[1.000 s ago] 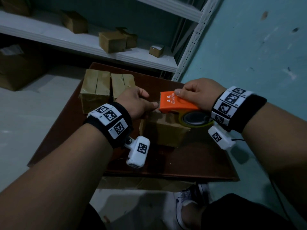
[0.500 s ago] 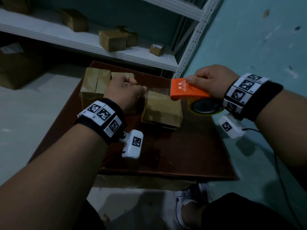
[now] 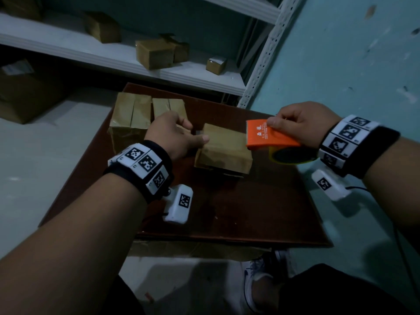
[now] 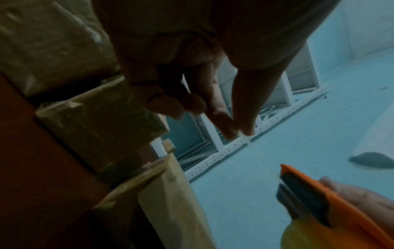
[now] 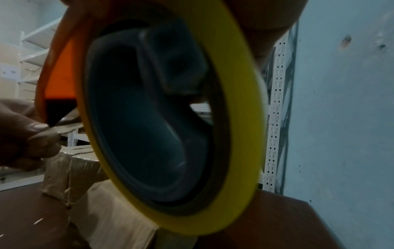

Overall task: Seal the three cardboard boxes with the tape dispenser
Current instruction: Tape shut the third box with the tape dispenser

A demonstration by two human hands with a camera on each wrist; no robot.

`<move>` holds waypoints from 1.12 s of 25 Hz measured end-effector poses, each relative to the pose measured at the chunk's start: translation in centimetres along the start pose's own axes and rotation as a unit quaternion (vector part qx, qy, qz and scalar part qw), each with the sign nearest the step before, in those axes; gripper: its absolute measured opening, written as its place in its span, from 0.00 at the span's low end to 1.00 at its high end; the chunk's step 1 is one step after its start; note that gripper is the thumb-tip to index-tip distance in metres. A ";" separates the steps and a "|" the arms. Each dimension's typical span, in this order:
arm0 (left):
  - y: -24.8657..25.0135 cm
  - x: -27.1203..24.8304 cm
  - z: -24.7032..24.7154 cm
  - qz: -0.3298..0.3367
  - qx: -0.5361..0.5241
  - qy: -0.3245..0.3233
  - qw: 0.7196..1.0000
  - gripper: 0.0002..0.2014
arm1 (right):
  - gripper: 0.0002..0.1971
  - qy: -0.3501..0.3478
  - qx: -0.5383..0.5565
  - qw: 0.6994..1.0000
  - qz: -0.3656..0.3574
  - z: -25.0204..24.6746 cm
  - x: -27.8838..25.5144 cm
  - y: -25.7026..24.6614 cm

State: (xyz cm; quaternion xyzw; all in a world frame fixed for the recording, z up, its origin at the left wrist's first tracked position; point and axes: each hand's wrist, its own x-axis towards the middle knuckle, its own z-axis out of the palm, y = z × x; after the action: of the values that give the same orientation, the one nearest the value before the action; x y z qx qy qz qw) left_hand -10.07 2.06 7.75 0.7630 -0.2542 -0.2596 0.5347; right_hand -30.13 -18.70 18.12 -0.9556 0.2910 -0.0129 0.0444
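Orange tape dispenser [image 3: 268, 135] hovering over the nearest cardboard box [image 3: 223, 148]
Right hand [image 3: 300, 123] is gripping it; left hand [image 3: 175, 135], thumb and forefinger pinched, is lying beside the box on the table [image 3: 250, 212].

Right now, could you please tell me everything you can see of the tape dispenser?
The tape dispenser is an orange plastic shell with a toothed cutting edge at its front and small printed lettering on top. Under the shell sits a roll of yellowish tape around a dark hub. The right hand grips it from above, thumb on the shell. It hangs in the air, tilted, above the right edge of the nearest cardboard box.
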 end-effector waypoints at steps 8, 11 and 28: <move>0.4 -0.3 2.5 -0.007 -0.073 -0.024 0.997 0.14 | 0.24 0.034 -0.061 0.997 -0.015 -3.2 -1.7 -0.3; 0.2 0.9 3.5 0.040 0.018 0.030 0.999 0.12 | 0.25 0.038 -0.085 0.996 -0.016 -4.5 -2.2 -0.2; 0.4 2.2 7.6 0.138 0.427 -0.096 0.889 0.15 | 0.21 0.047 -0.075 0.995 0.038 -7.4 -3.2 0.9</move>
State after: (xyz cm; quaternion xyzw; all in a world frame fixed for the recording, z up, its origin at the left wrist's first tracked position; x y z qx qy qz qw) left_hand -13.53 -4.70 5.61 0.8463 -0.4932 -0.1212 0.1610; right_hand -33.69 -18.25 25.37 -0.9427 0.3294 -0.0340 -0.0408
